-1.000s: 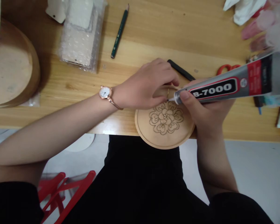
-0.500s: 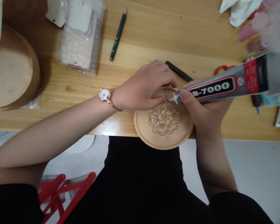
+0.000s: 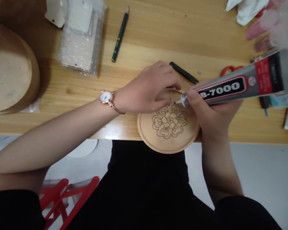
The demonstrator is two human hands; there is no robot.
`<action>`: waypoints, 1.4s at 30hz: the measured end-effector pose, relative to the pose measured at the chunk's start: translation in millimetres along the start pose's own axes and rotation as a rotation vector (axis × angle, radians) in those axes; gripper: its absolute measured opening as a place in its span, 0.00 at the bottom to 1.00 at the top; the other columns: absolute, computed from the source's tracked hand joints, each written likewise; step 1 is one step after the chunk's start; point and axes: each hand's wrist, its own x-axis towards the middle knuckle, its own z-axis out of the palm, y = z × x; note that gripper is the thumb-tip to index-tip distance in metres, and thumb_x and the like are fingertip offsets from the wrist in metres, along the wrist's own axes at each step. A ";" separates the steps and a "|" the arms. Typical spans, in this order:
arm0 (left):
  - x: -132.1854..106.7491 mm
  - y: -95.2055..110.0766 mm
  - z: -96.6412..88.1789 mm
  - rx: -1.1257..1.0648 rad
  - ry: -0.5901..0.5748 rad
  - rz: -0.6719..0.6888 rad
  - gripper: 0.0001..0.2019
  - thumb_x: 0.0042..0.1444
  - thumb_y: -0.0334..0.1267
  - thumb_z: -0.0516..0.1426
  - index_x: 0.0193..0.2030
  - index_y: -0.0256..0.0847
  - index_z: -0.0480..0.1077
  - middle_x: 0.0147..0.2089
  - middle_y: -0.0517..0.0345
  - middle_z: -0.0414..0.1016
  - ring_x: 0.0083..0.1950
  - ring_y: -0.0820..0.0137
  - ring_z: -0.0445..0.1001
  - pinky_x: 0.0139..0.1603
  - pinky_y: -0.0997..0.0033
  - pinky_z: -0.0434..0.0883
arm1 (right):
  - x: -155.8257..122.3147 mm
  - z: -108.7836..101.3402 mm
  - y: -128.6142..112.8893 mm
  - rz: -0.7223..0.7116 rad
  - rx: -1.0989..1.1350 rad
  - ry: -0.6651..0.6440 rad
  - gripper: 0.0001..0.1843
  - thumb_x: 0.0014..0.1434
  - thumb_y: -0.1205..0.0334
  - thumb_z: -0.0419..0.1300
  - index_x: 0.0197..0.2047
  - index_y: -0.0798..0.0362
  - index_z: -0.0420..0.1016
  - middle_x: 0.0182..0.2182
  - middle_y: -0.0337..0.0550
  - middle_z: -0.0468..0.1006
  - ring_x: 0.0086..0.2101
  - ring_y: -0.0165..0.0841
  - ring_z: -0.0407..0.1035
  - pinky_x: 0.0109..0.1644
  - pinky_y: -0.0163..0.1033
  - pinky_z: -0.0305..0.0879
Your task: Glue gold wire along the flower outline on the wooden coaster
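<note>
A round wooden disc (image 3: 169, 145) with a flower drawn on it in dark lines lies at the table's front edge, overhanging it. My left hand (image 3: 156, 89) is over its upper left part, fingers curled. A thin gold-coloured wire (image 3: 171, 95) shows at the thumb tip, seemingly pinched there; its other end is hard to make out. My right hand (image 3: 211, 116) is closed around a grey B-7000 glue tube (image 3: 232, 88). The tube's narrow nozzle points left, just right of my left thumb tip and above the flower, with a small gap between.
A black pen-like stick (image 3: 183, 72) and orange-handled scissors (image 3: 228, 69) lie beyond my hands. Farther left are a dark green pencil (image 3: 120, 35), a bubble-wrapped pack (image 3: 79, 48) and a large round wooden piece (image 3: 12, 70). Pink-topped bottles (image 3: 261, 27) stand at the far right.
My right hand has drawn the glue tube slightly to the right, so its nozzle is farther from my left thumb tip. The left hand and the disc have hardly moved.
</note>
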 end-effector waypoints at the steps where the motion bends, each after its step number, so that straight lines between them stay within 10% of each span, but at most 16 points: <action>1: -0.1 0.1 0.1 0.000 0.007 -0.002 0.12 0.55 0.44 0.55 0.44 0.45 0.70 0.46 0.50 0.73 0.52 0.57 0.69 0.53 0.55 0.66 | -0.2 -0.3 -0.3 -0.001 -0.005 0.002 0.06 0.54 0.58 0.66 0.30 0.46 0.72 0.28 0.34 0.77 0.31 0.32 0.73 0.39 0.44 0.73; 42: -1.2 -1.5 2.7 0.018 0.027 0.008 0.10 0.55 0.41 0.56 0.44 0.45 0.70 0.46 0.52 0.72 0.53 0.58 0.69 0.53 0.57 0.65 | -0.6 -1.7 3.8 -0.009 0.015 0.064 0.05 0.49 0.65 0.68 0.27 0.53 0.75 0.26 0.35 0.77 0.29 0.30 0.73 0.38 0.41 0.71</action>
